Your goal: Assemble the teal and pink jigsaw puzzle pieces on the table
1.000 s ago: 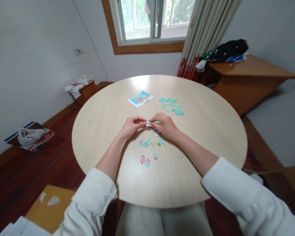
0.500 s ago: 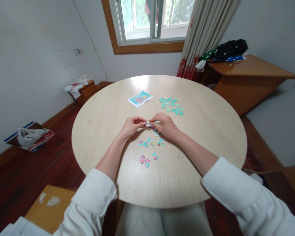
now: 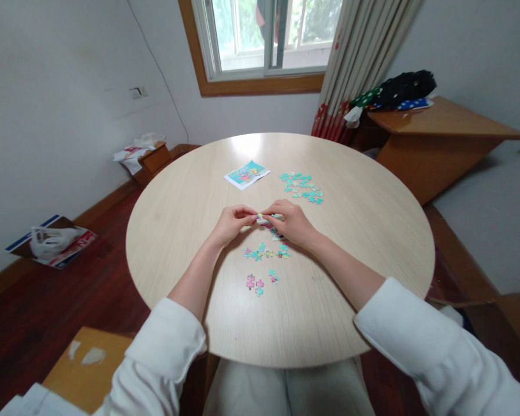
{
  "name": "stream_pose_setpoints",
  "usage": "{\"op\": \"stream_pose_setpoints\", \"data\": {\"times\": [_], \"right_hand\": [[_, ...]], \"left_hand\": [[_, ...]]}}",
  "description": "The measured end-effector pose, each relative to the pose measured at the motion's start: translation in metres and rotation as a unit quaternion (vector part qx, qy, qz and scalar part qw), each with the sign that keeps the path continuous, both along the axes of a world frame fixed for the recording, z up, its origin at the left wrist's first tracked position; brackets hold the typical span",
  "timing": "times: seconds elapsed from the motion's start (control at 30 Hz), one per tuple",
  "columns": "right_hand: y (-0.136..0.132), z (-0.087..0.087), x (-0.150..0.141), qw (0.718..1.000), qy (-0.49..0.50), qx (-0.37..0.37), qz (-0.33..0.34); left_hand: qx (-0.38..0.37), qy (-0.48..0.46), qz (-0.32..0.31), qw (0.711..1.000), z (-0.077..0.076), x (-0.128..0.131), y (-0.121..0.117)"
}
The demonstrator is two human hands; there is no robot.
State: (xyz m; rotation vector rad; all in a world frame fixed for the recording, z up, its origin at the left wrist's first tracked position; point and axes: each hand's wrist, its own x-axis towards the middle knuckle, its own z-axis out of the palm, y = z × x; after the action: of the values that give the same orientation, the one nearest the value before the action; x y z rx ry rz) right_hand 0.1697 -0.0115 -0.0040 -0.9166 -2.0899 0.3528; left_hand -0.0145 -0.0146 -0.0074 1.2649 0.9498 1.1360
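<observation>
Fingertips of my left hand [image 3: 234, 222] and my right hand [image 3: 290, 221] meet over the table, both pinching small jigsaw puzzle pieces [image 3: 261, 219]. Yellow, white and pink show on them; my fingers cover the rest. Part of a joined patch of pieces [image 3: 277, 233] shows beneath my right hand, which hides most of it. Nearer me lies a loose row of turquoise, pink and yellow pieces [image 3: 259, 252]. Closer still are a few pink and turquoise pieces [image 3: 251, 282].
A printed picture card [image 3: 247, 174] lies at the back of the round wooden table [image 3: 364, 231]. Right of it spreads a group of turquoise puzzle pieces [image 3: 303, 188]. A wooden desk [image 3: 446, 118] with a pile of cloth [image 3: 407, 86] stands at the far right.
Both hands stay in nearly the same pose, pinching at the same spot. The puzzle pieces on the table have not visibly moved.
</observation>
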Motion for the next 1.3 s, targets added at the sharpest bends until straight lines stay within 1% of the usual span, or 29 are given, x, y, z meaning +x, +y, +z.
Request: {"op": "stream_pose_setpoints", "data": {"times": [0.5, 0.93, 1.3], "right_hand": [[0.0005, -0.0010, -0.0007, 1.000, 0.010, 0.009, -0.011], [-0.0003, 0.0000, -0.0009, 1.000, 0.004, 0.000, -0.013], [-0.0010, 0.0009, -0.0011, 1.000, -0.001, -0.004, -0.018]], "left_hand": [[-0.011, 0.004, 0.010, 1.000, 0.0030, 0.0017, -0.0014], [0.002, 0.011, 0.000, 1.000, -0.0013, -0.0003, 0.0006], [-0.003, 0.011, 0.012, 1.000, -0.0006, 0.0012, 0.0000]]}}
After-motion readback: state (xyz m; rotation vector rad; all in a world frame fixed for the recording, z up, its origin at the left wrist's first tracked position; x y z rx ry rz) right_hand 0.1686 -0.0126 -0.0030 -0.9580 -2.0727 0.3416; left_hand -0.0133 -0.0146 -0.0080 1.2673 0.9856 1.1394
